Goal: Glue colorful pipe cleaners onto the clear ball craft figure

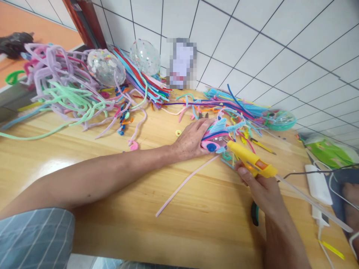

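A: Nearest the wooden table's (196, 228) front edge?

B: One right hand (262, 188), fingers clamped round one yellow glue gun (249, 161); hard glossy plastic; one clear glue stick (308, 200) juts from its rear; one dark plier handle (254, 213) shows under the wrist.

A: And the other hand?

B: One left hand (193, 140), laid flat with fingers apart, gripping nothing; it presses on one fuzzy pipe-cleaner bundle (214, 136), pink and pale blue with a blue dot; the gun's nozzle sits just beside that bundle, mid-table.

A: Free room?

B: Bare wood across the near left and centre; one loose pink stem (185, 183) lies on it; right edge crowded by one white power strip (318, 185) and one green bag (328, 151).

A: Further back?

B: Loose tangled stems (67, 93) at left, uncountable; straight stems (143, 87) fanned against the tiled wall (252, 41); two clear confetti-filled balls (106, 67); a third ball (280, 119), teal-ringed, at right.
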Tool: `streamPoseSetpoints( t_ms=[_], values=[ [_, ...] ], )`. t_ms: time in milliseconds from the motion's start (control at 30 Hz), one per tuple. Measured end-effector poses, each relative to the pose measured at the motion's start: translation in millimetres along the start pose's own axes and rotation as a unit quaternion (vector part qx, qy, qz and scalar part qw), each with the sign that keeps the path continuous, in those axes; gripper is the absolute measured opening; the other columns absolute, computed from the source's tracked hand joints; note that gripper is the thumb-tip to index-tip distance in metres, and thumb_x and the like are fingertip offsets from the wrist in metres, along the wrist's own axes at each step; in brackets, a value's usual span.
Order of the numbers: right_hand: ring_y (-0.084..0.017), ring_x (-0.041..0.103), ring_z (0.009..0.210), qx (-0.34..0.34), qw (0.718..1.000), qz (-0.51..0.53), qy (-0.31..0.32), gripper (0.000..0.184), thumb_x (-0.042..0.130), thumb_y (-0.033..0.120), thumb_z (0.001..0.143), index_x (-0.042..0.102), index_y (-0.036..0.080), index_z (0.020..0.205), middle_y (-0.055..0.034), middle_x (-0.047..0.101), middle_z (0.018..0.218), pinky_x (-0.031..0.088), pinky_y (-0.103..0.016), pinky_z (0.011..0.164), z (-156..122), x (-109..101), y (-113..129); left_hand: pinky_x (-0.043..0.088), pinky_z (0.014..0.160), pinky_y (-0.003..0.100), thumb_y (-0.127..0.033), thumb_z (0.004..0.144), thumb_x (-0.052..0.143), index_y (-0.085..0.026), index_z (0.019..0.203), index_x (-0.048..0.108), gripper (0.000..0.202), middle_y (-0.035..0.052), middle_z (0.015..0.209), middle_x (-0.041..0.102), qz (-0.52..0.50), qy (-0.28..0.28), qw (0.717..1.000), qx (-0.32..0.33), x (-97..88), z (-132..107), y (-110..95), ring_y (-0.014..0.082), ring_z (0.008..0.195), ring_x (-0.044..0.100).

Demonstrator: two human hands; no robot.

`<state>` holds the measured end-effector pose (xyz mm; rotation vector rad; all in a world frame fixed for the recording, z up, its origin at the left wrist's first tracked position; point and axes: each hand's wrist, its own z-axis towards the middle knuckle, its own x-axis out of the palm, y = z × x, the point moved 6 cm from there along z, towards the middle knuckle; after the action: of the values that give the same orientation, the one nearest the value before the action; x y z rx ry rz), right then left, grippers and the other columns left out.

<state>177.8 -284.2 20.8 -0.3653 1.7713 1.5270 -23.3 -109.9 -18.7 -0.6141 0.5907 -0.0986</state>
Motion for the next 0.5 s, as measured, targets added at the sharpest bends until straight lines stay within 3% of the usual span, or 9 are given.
streamPoseSetpoints(
  t_ms=[200, 500],
  values=[
    [-0.033, 0.075, 0.097, -0.005, 1.000, -0.022, -0.010, 0.046, 0.068, 0.073, 0.095, 0.078, 0.029, 0.101, -0.0080, 0.078, 0.089, 0.063, -0.043, 0.075, -0.3, -1.7, 0.5, 0.051, 0.126, 0.060, -0.061, 0.090, 0.086, -0.020, 0.164, 0.042, 0.096, 0.0230, 0.160, 0.060, -0.009, 0.002, 1.000, -0.012, 0.5, 0.7, 1.3, 0.0389, 0.149, 0.060],
    [-0.031, 0.075, 0.094, 0.017, 1.000, 0.013, -0.023, 0.037, 0.072, 0.067, 0.091, 0.074, 0.031, 0.093, -0.0056, 0.077, 0.089, 0.062, -0.045, 0.081, 1.4, -1.6, 8.0, 0.051, 0.127, 0.060, -0.055, 0.090, 0.087, -0.018, 0.163, 0.042, 0.094, 0.0235, 0.160, 0.059, -0.024, 0.007, 1.000, -0.016, -0.5, 1.8, 0.0, 0.0389, 0.151, 0.059]
  ],
)
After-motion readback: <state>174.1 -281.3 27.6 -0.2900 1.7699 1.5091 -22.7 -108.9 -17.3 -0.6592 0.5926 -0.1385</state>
